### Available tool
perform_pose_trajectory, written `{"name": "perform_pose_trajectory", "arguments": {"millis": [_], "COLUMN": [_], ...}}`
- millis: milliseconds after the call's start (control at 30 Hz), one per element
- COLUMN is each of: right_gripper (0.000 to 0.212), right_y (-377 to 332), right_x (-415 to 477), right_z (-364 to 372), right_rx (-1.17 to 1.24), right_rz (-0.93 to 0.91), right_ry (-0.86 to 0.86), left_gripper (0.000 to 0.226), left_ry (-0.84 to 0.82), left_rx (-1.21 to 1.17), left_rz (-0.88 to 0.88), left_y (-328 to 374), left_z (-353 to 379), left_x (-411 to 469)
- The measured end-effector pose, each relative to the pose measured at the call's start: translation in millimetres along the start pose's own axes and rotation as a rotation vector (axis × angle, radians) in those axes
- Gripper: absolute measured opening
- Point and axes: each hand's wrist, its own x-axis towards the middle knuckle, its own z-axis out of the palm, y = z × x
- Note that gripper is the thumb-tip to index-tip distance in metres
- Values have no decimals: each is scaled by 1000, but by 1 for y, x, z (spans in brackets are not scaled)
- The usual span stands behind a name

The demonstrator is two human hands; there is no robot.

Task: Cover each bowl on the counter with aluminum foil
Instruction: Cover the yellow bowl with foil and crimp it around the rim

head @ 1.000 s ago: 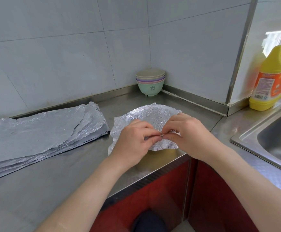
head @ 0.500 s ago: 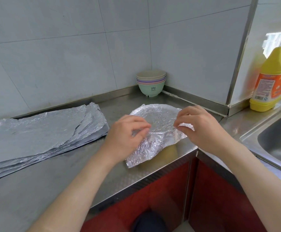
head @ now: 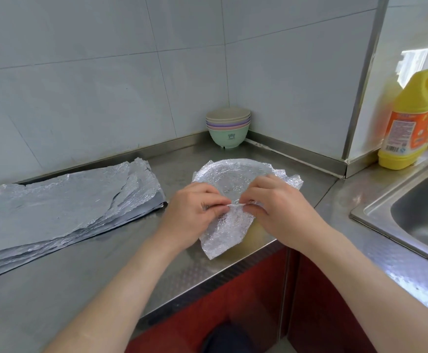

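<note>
A crinkled sheet of aluminum foil (head: 236,179) lies stretched over a bowl near the counter's front edge. Only a pale yellow bit of that bowl (head: 255,236) shows under the foil's near side. My left hand (head: 192,215) and my right hand (head: 281,207) meet at the near rim, each pinching a fold of the foil between thumb and fingers. A loose corner of foil hangs down toward the counter edge. A stack of several pastel bowls (head: 227,127) stands uncovered in the back corner.
A pile of foil sheets (head: 62,200) lies flat on the steel counter (head: 93,273) at the left. A yellow detergent bottle (head: 411,121) stands at the right beside a steel sink (head: 416,212). Red cabinet fronts (head: 233,301) sit below the counter edge.
Half a second ago my hands were apart at the bowl's sides; they have come back together at the near rim and pinch the foil. The foil's loose flap hangs lower in front.
</note>
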Motion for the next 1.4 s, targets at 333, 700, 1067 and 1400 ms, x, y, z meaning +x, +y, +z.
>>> {"name": "perform_pose_trajectory", "arguments": {"millis": [333, 700, 1067, 1400], "right_gripper": [15, 15, 16, 61], "right_y": [34, 34, 33, 11], "right_x": [-7, -9, -10, -25], "right_z": [-20, -19, -11, 8], "right_rx": [-60, 152, 220, 723], "right_rz": [71, 166, 221, 821], "right_ry": [32, 3, 35, 15], "left_gripper": [23, 18, 21, 22], "left_ry": [-145, -164, -42, -25], "left_rx": [112, -53, 181, 293], "left_rz": [34, -31, 136, 22], "left_y": [40, 16, 25, 40], "left_z": [21, 11, 18, 39], "left_x": [13, 5, 5, 21]}}
